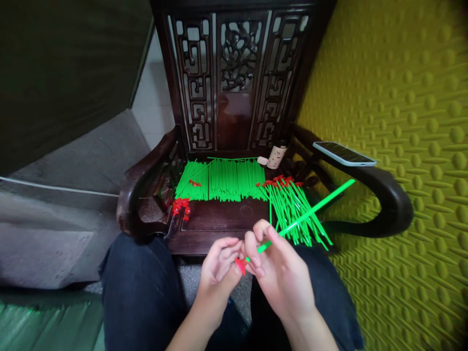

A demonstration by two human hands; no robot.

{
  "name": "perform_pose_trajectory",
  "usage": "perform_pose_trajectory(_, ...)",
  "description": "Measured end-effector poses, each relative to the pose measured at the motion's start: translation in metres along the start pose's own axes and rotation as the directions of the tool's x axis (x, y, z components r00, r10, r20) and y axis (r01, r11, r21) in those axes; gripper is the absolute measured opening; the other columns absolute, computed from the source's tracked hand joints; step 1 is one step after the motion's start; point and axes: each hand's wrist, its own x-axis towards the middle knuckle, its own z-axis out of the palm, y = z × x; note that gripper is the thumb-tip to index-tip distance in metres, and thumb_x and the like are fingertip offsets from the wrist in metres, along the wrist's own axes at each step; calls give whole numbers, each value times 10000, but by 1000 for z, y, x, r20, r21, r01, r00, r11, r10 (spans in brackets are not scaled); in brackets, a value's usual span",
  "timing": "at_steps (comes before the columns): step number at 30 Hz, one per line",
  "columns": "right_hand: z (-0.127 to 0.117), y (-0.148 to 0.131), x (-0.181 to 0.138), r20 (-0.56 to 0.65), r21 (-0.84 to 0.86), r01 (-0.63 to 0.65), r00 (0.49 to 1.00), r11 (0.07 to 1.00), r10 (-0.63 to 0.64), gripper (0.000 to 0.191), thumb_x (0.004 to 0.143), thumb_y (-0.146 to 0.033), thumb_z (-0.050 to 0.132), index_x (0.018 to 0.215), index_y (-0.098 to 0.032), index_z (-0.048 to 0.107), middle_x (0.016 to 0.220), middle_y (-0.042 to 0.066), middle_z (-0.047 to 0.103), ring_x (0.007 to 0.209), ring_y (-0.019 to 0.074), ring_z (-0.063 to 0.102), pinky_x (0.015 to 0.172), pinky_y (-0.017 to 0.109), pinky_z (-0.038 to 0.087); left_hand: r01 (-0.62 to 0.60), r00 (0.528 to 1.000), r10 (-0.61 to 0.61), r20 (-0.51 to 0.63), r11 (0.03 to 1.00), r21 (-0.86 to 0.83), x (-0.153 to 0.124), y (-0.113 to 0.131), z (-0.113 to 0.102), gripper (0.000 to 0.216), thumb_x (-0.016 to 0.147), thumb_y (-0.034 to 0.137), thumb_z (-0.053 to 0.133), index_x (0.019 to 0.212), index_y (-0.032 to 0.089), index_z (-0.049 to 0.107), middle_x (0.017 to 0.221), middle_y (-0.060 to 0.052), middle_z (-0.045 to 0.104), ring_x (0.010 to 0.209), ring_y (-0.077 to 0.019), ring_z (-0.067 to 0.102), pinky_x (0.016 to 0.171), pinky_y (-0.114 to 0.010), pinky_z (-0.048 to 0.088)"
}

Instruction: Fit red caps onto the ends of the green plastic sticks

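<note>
My left hand [218, 273] pinches a small red plastic cup [240, 265], flared like a balloon-stick cup, between thumb and fingers. In my right hand [285, 275] is a long green plastic stick [310, 210], slanting up to the right. The stick's lower end meets the red cup or lies right at it; fingers partly hide the join. Beyond my hands, a wide layer of loose green sticks [236, 180] covers the back of the wooden seat. Several loose red cups [181, 207] lie at the seat's left edge. At the right, a fanned pile of green sticks [298, 217] has red cups [283, 181] on the far ends.
The dark wooden chair [219, 217] has a carved back and curved armrests. A phone [345, 153] rests on its right armrest. A patterned bottle [277, 156] stands at the back right beside a small pale object [262, 160]. Yellow textured padding [402, 146] borders the right side.
</note>
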Motion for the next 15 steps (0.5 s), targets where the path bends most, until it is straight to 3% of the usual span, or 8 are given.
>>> perform_pose_trajectory(3,-4,-10,0,76,-48,9,997,999,-5,214,871,-388,495,775,-198,503,549,-11,569,417,76,426,480,199,391,20,1000,-20,-1,999,38,1,5,3,274,715,335,729,935,193,649,920,-55,690,877,-168,632,824,-277,475)
perform_pose_trajectory(7,-9,-13,1,10,-248,71,997,966,-70,247,896,-402,485,861,-176,578,562,13,647,317,68,468,380,174,354,63,996,-65,64,997,36,-2,6,3,217,696,354,739,827,189,689,757,-18,654,758,-149,609,778,-282,476)
perform_pose_trajectory(11,-10,-11,2,-66,-338,121,986,933,-152,254,852,-412,573,809,-164,606,545,-1,648,314,49,469,373,152,374,17,996,-23,82,997,76,0,6,3,118,722,300,719,789,204,704,942,-50,686,925,-196,618,857,-320,457)
perform_pose_trajectory(15,-12,-8,4,-61,-308,154,982,939,-181,259,823,-404,618,728,-165,581,541,-18,643,300,35,458,354,135,375,-42,992,25,122,990,135,1,4,0,87,748,258,693,816,204,707,1098,-82,668,1072,-240,587,932,-361,430)
